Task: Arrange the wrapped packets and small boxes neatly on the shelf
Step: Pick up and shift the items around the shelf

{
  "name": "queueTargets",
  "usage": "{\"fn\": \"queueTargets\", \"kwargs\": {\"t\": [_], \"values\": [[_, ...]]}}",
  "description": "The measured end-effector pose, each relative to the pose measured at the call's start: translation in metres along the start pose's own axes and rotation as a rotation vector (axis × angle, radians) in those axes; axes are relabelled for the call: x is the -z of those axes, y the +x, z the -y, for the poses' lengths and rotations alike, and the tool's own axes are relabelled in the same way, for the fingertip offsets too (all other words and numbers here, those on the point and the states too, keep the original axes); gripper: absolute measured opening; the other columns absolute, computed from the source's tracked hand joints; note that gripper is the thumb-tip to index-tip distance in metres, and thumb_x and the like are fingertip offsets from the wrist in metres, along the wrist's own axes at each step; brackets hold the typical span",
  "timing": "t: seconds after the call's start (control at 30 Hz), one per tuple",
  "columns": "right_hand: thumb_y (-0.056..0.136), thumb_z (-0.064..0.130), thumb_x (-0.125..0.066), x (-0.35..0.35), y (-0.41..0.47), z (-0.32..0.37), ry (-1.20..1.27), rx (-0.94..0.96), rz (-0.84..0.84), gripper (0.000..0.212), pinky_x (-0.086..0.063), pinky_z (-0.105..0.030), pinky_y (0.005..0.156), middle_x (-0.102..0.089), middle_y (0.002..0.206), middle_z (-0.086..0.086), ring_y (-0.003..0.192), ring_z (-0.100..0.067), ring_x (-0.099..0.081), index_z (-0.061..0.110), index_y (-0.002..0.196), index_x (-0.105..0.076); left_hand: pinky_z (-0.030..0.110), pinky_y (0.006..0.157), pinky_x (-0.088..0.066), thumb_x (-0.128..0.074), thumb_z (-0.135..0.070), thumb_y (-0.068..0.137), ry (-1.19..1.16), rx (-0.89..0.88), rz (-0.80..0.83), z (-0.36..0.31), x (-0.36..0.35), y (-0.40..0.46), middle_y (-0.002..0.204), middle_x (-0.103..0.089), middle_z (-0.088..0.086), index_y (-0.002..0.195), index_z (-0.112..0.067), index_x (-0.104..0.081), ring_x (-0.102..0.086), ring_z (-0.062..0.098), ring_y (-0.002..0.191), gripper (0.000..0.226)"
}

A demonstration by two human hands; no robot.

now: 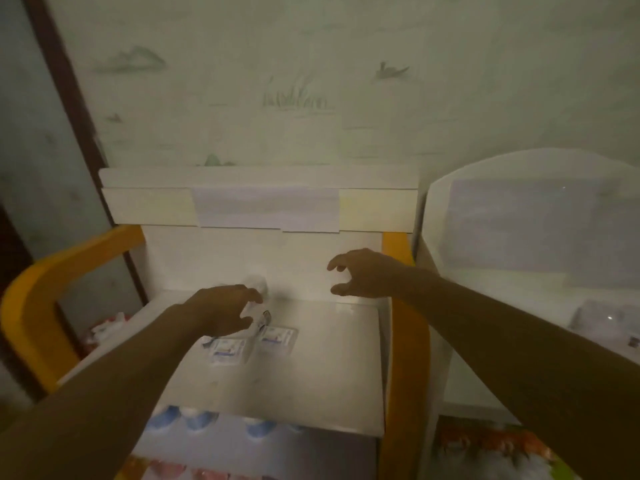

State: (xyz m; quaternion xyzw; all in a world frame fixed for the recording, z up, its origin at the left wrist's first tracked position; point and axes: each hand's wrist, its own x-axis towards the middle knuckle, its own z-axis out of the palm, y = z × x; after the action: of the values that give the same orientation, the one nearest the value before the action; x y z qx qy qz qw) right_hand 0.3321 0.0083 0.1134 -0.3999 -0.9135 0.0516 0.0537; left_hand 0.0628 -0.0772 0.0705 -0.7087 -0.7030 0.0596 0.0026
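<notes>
Pale green wall point(346, 81) with faint pencil-like drawings of grass and a bird rises behind a white display stand with orange side rails point(403, 341). Its top tier is a flat, glossy grey-white shelf point(329, 368), backed by a white panel with paper sheets taped across its header.

On that shelf, left of centre, lie two small flat packets in clear wrap with white-and-blue labels. The left wrapped packet point(230, 351) and the right wrapped packet point(278, 337) sit side by side, near each other but slightly askew, each turned a little differently. Between and behind them lies a slim white packet with a dark end point(260, 323), its long axis running from near-left to far-right. A blurred white object point(258, 282) stands at the back of the shelf, too soft to identify.

The left hand point(225, 310) hovers above the back edge of the packets, fingers spread and curled downward, holding nothing; whether a fingertip touches the slim packet cannot be told. The right hand point(363, 273) hangs in the air well to the right, thumb and fingers apart in an open claw, also empty.

The packets lie just below and toward the person from the left hand, so that hand is much the nearer and would probably only need to drop and draw back to square them. The right hand would have to cross leftward over bare shelf. Lower tiers show blue-capped items point(194, 419), blurred.
</notes>
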Motion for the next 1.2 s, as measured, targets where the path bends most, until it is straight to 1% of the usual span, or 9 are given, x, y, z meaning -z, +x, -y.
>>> {"fn": "queueTargets", "kwargs": {"t": [0.2,0.4,0.5,0.7,0.77,0.87,0.97,1.07,1.2], "values": [[0.090,0.043,-0.060,-0.015,0.037,0.009,0.061,0.063,0.015,0.055,-0.040,-0.034,0.102,-0.051,0.140,-0.001,0.127,-0.020,-0.047,0.021,0.139,-0.045,0.031,0.098,-0.044,-0.056,-0.043,0.091,0.026,0.083,0.069,0.033,-0.002,0.014,0.140,-0.048,-0.008,0.136,-0.036,-0.043,-0.052,0.014,0.120,0.047],[0.090,0.044,-0.060,-0.021,0.064,0.001,0.103,0.052,0.073,0.054,-0.042,-0.034,0.101,-0.053,0.138,-0.001,0.124,-0.019,-0.049,0.022,0.138,-0.046,0.032,0.099,-0.045,-0.062,-0.039,0.088,-0.051,0.102,0.164,0.037,-0.022,0.040,0.145,-0.043,-0.002,0.141,-0.034,-0.037,-0.053,0.015,0.118,0.059],[0.090,0.044,-0.061,-0.026,0.076,0.006,0.114,0.055,0.079,0.054,-0.043,-0.035,0.101,-0.055,0.137,-0.001,0.123,-0.020,-0.051,0.022,0.137,-0.047,0.032,0.101,-0.045,-0.064,-0.037,0.088,-0.060,0.100,0.173,0.046,-0.030,0.045,0.148,-0.040,-0.003,0.143,-0.034,-0.035,-0.052,0.015,0.122,0.062],[0.091,0.044,-0.059,-0.055,0.091,0.020,0.087,0.006,0.149,0.054,-0.042,-0.037,0.103,-0.057,0.134,-0.001,0.125,-0.021,-0.050,0.022,0.138,-0.045,0.033,0.104,-0.042,-0.064,-0.034,0.089,-0.034,0.021,0.224,0.061,-0.041,0.071,0.152,-0.035,-0.002,0.147,-0.032,-0.027,-0.047,0.017,0.127,0.069],[0.091,0.046,-0.059,-0.074,0.094,0.023,0.100,-0.045,0.155,0.054,-0.042,-0.040,0.104,-0.057,0.133,0.000,0.125,-0.020,-0.049,0.024,0.138,-0.045,0.033,0.109,-0.036,-0.065,-0.033,0.089,-0.051,-0.028,0.238,0.064,-0.043,0.084,0.154,-0.032,0.002,0.149,-0.029,-0.024,-0.040,0.020,0.135,0.072],[0.089,0.048,-0.060,-0.110,0.099,0.032,0.114,-0.135,0.241,0.055,-0.042,-0.039,0.104,-0.053,0.137,0.000,0.128,-0.020,-0.046,0.027,0.138,-0.044,0.031,0.112,-0.027,-0.065,-0.033,0.089,-0.068,-0.103,0.276,0.060,-0.051,0.099,0.157,-0.023,0.005,0.153,-0.024,-0.014,-0.029,0.023,0.142,0.082],[0.086,0.050,-0.063,-0.143,0.107,0.046,0.134,-0.190,0.280,0.061,-0.041,-0.041,0.104,-0.048,0.142,0.000,0.129,-0.022,-0.044,0.029,0.139,-0.042,0.039,0.111,-0.031,-0.068,-0.037,0.085,-0.015,-0.175,0.310,0.056,-0.062,0.106,0.159,-0.018,0.004,0.154,-0.027,-0.007,-0.031,0.026,0.141,0.093],[0.082,0.050,-0.068,-0.166,0.117,0.062,0.137,-0.225,0.283,0.069,-0.041,-0.041,0.104,-0.046,0.143,-0.001,0.128,-0.024,-0.045,0.027,0.141,-0.040,0.047,0.109,-0.035,-0.072,-0.042,0.080,0.093,-0.218,0.325,0.061,-0.073,0.113,0.162,-0.007,-0.001,0.153,-0.034,0.000,-0.032,0.030,0.141,0.103],[0.078,0.048,-0.073,-0.191,0.120,0.073,0.157,-0.278,0.269,0.075,-0.042,-0.041,0.102,-0.047,0.142,-0.001,0.127,-0.026,-0.046,0.026,0.142,-0.039,0.046,0.107,-0.037,-0.071,-0.044,0.081,0.181,-0.268,0.278,0.070,-0.083,0.119,0.162,-0.005,-0.002,0.153,-0.034,-0.003,-0.035,0.030,0.139,0.100]]}}
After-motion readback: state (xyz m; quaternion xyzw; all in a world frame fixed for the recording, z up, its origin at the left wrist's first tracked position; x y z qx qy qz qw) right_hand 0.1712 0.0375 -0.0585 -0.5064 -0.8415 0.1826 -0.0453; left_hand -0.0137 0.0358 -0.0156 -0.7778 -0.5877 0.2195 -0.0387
